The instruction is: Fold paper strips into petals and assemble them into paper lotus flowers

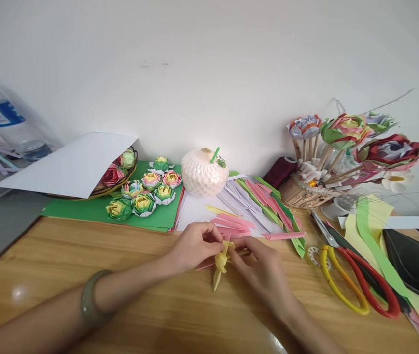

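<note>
Between my two hands, above the wooden table (150, 300), is a small folded piece of yellow paper (221, 263) with a pointed end hanging toward me and some pink paper behind it. My left hand (196, 246) pinches its upper left side between thumb and fingers. On the right side, my right hand (259, 260) grips it with thumb and forefinger. Beyond my hands lie folded pink strips (233, 223), white-lilac strips (242, 201) and green strips (259, 204).
Green sheets (80, 211) hold several paper flowers (144, 202) at the back left. A white textured ornament (205, 172) stands by the wall. On the right are scissors (360, 275), a black phone (415, 260) and a basket (305, 191) of paper flowers on sticks.
</note>
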